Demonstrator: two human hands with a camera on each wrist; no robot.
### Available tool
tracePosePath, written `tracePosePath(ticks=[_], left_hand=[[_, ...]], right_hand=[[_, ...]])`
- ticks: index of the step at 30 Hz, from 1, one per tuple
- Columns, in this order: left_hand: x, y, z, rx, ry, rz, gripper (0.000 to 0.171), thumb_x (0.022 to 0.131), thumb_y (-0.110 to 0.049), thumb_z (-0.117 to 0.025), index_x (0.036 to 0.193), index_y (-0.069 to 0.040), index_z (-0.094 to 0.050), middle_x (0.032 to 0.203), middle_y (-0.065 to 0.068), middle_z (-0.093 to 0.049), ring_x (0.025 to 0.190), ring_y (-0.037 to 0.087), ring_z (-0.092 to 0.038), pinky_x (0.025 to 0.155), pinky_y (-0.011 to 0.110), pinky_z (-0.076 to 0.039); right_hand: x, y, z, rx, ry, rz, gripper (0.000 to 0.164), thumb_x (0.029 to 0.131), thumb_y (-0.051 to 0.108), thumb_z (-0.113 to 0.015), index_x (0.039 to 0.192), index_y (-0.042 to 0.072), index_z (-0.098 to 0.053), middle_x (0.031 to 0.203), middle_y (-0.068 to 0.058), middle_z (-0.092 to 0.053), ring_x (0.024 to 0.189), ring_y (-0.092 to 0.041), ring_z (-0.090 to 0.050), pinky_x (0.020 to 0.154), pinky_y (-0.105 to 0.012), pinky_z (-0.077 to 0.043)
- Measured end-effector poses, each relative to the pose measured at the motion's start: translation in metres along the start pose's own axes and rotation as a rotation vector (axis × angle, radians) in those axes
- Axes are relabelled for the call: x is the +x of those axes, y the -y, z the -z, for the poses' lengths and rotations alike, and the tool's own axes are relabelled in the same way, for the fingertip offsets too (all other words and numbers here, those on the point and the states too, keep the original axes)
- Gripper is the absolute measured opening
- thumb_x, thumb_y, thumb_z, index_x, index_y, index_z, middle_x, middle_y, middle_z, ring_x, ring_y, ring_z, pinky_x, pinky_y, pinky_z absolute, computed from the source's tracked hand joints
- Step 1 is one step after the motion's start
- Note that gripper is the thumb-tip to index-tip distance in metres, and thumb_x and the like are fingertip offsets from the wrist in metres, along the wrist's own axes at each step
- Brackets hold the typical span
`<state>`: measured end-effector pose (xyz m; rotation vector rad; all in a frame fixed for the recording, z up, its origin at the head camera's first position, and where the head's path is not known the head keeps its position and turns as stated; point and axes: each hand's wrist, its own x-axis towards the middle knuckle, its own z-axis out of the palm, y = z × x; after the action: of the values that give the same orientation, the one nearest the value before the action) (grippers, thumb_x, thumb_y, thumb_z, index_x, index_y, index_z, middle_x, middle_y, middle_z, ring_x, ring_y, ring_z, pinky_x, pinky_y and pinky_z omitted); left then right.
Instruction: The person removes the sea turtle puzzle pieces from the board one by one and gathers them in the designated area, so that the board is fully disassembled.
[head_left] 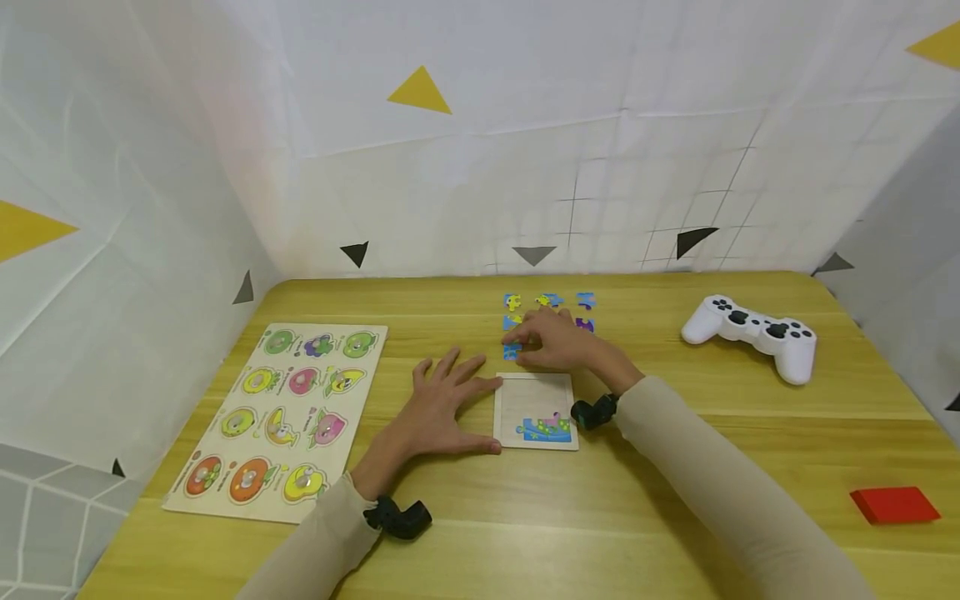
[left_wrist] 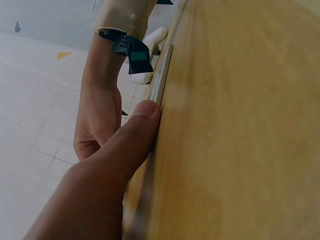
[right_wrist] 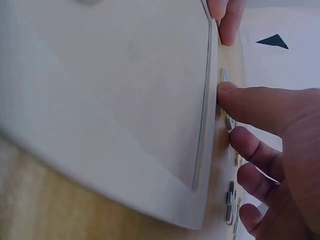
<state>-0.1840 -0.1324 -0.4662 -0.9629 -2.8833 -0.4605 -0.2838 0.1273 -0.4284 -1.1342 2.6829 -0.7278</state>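
A square wooden puzzle tray (head_left: 534, 400) lies on the table, its lower right part filled with blue, green and pink pieces. Beside its left edge rests my left hand (head_left: 444, 408), fingers spread; the thumb (left_wrist: 145, 111) touches the tray's edge. My right hand (head_left: 558, 340) is beyond the tray, over several loose puzzle pieces. Its thumb and index finger pinch a blue puzzle piece (head_left: 512, 352) at the table surface. Other loose pieces, such as a yellow and blue piece (head_left: 512, 302), lie around it; the hand partly hides some.
A wooden fruit puzzle board (head_left: 288, 417) lies at the left of the table. At the right are a white game controller (head_left: 750, 332) and, nearer the front, a red block (head_left: 896, 506). A white patterned cloth (head_left: 480, 167) hangs behind the table.
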Motion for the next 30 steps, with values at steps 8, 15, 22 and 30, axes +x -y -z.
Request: tracePosePath(ticks=[8,15,22,30], left_hand=[[0.001,0.0,0.0,0.002,-0.005,0.001,0.092,0.07,-0.085,-0.066,0.15,-0.043,-0.048,0.166,0.0,-0.035,0.156,0.043,-0.02,0.111,0.067,-0.018],[0.001,0.0,0.0,0.007,-0.006,-0.003,0.092,0.07,-0.084,-0.067,0.149,-0.042,-0.048,0.166,0.001,-0.035,0.156,0.043,-0.021,0.111,0.068,-0.018],[0.0,-0.001,-0.001,0.003,-0.005,0.0,0.092,0.07,-0.083,-0.068,0.149,-0.042,-0.048,0.166,0.001,-0.035,0.155,0.043,-0.02,0.111,0.069,-0.018],[0.0,-0.001,0.001,-0.008,-0.001,0.0,0.091,0.07,-0.082,-0.069,0.15,-0.042,-0.048,0.166,0.001,-0.034,0.155,0.044,-0.02,0.11,0.069,-0.018]], right_hand=[[0.0,0.001,0.001,0.018,0.004,-0.006,0.033,0.091,0.024,-0.075,0.124,0.019,-0.075,0.104,0.001,-0.068,0.099,-0.019,-0.053,0.085,-0.046,-0.03],[0.0,0.0,0.0,0.008,0.012,-0.011,0.035,0.092,0.024,-0.075,0.126,0.02,-0.073,0.104,0.0,-0.067,0.098,-0.02,-0.054,0.085,-0.046,-0.031],[-0.004,-0.002,-0.002,0.05,-0.025,0.0,0.039,0.09,0.023,-0.076,0.129,0.018,-0.072,0.104,-0.002,-0.068,0.098,-0.02,-0.055,0.085,-0.047,-0.03],[-0.012,-0.003,0.0,0.088,-0.078,0.009,0.042,0.088,0.023,-0.078,0.129,0.015,-0.072,0.102,-0.006,-0.067,0.093,-0.023,-0.054,0.083,-0.046,-0.027]])
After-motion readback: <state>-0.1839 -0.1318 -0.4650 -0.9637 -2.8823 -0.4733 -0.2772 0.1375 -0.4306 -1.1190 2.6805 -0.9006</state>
